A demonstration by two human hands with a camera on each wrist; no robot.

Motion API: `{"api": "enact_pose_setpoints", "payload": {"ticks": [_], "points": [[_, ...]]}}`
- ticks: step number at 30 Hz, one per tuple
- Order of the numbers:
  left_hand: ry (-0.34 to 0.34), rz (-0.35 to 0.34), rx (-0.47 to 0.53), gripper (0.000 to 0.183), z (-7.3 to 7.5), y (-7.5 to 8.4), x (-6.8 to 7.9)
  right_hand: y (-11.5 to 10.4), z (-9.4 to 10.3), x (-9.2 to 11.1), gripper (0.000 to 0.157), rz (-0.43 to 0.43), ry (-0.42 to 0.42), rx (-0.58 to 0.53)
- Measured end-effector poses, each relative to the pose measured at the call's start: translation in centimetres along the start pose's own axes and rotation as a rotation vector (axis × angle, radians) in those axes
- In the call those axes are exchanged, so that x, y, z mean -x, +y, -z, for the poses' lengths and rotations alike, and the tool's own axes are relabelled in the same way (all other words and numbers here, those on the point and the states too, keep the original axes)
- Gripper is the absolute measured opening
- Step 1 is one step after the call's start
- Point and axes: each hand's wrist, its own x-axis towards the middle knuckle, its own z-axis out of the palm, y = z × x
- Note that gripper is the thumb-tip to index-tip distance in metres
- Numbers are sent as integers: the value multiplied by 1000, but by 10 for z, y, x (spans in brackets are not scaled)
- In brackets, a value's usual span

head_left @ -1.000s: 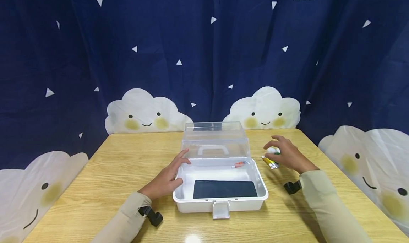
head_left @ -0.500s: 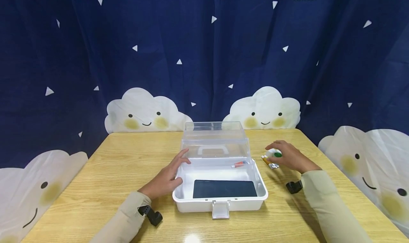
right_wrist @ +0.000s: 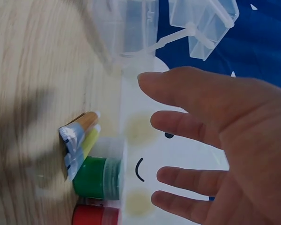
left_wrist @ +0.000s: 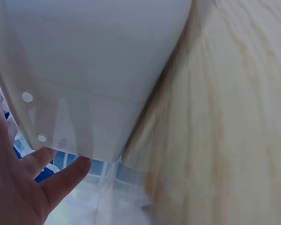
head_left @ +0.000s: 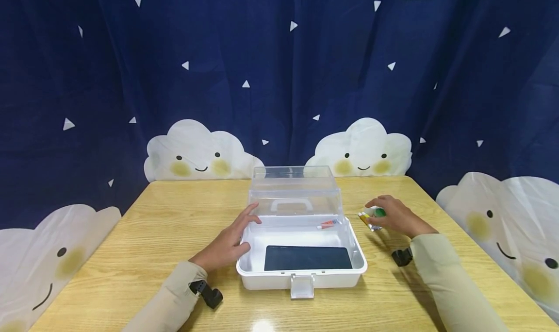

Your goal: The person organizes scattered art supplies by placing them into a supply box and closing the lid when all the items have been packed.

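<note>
My left hand touches the left side of a white plastic box, its fingers spread along the rim. In the left wrist view two fingertips meet the edge of the box wall. My right hand hovers with spread fingers, holding nothing, over small paints to the right of the box. The right wrist view shows two small paint tubes, one orange and one yellow, lying beside a green paint jar. A red paint jar lies partly cut off below it.
The box's clear lid stands raised at the back, with its front latch hanging down. Inside lie a dark flat rectangle and orange-and-white tubes. A blue curtain hangs behind the wooden table.
My right hand has come down slightly over the paints, with its fingers shifting so that more of the green jar shows. The left hand and the box have stayed put.
</note>
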Motion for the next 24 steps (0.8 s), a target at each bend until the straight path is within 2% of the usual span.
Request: {"api": "enact_pose_setpoints", "payload": {"ticks": [18,24], "points": [[-11,14,-5,56,-1,-2,0,15,-15,-2,44,-86,8,28],[-14,22,4,55,0,0,0,15,-15,-2,43,-65,13,10]]}}
